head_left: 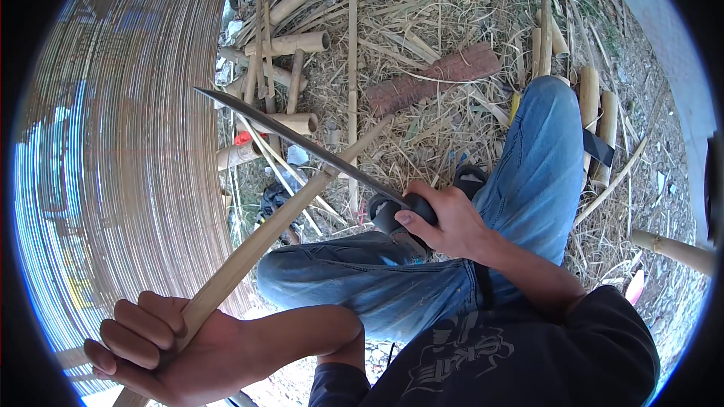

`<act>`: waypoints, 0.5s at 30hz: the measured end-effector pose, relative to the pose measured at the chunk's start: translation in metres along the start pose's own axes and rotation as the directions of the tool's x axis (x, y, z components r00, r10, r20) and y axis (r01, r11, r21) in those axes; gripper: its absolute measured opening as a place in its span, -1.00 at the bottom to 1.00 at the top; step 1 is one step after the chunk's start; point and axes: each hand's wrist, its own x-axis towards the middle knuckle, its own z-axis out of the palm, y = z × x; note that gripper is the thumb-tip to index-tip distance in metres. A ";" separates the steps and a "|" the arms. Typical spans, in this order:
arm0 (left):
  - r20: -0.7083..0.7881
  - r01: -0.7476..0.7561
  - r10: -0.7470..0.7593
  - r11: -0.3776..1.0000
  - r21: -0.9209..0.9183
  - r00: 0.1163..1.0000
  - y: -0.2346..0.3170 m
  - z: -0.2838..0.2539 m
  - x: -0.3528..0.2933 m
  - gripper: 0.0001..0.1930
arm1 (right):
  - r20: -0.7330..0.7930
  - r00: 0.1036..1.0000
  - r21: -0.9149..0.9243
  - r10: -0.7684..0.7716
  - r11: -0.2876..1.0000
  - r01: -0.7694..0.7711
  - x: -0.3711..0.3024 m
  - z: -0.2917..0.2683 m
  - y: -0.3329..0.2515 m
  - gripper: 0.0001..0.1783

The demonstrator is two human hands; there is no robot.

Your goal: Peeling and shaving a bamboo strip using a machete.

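Note:
My left hand (170, 347), at the lower left, has its fingers curled round a long, pale bamboo strip (264, 237). The strip slants up and away to the right, its far end close to a reddish-brown wooden block (437, 75) on the ground. In my right hand (449, 222), over my shins, is the dark handle of a long-bladed knife (302, 148). The blade points to the far left and crosses the bamboo strip near its middle. It looks to touch the strip there, though how deep the edge sits I cannot tell.
A screen of thin slats (128, 151) stands along the left. Cut bamboo poles (290, 44) and loose strips lie at the far left and ahead. More bamboo pieces (603, 136) are beside my right knee, and another pole (671, 249) is farther right. Dry shavings cover the ground.

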 end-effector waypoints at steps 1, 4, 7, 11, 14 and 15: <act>-0.009 0.000 0.001 1.000 0.030 1.000 0.001 -0.001 0.000 -0.75 | 0.010 1.000 0.005 0.012 1.000 -0.012 0.000 -0.001 -0.001 -0.51; 0.151 0.047 -0.016 0.978 -0.202 0.988 0.006 -0.014 0.004 -0.73 | 0.018 1.000 0.009 0.025 1.000 -0.025 0.000 -0.001 -0.002 -0.50; 0.117 0.010 0.009 0.988 -0.156 0.993 0.004 -0.014 0.004 -0.71 | 0.014 1.000 0.009 0.025 1.000 -0.025 0.000 0.000 0.000 -0.50; 0.134 0.071 -0.051 0.986 -0.150 0.990 -0.009 -0.007 0.002 -0.69 | 0.009 1.000 0.021 0.010 1.000 -0.010 0.000 0.000 -0.003 -0.49; 0.116 0.080 -0.062 0.985 -0.156 0.991 -0.016 -0.002 0.003 -0.66 | 0.029 0.999 0.006 0.018 1.000 -0.018 0.001 0.000 -0.003 -0.49; 0.117 0.080 -0.063 0.985 -0.155 0.991 -0.018 -0.005 0.005 -0.66 | 0.029 0.999 0.007 0.018 1.000 -0.018 0.001 0.001 -0.003 -0.49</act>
